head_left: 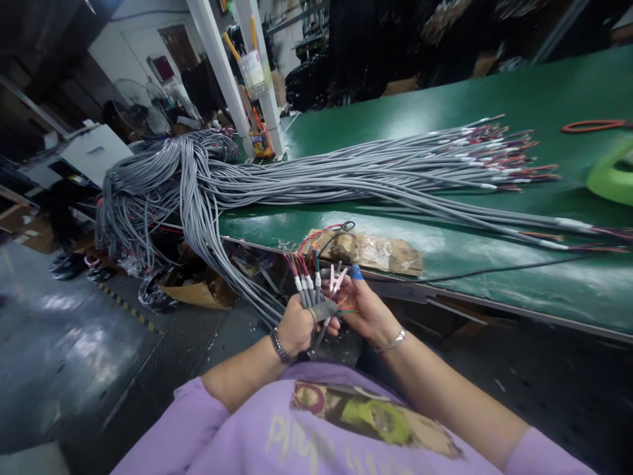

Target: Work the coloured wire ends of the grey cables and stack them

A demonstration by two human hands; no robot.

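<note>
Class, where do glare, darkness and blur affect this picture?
Head view: glare whitens patches of the green table and the floor; head view: the background behind the table sinks into darkness; head view: thin wires by the right hand look soft.

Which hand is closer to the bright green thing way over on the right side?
The right hand. It is to the left of the bright green thing. The left hand is farther left, gripping grey cables.
</note>
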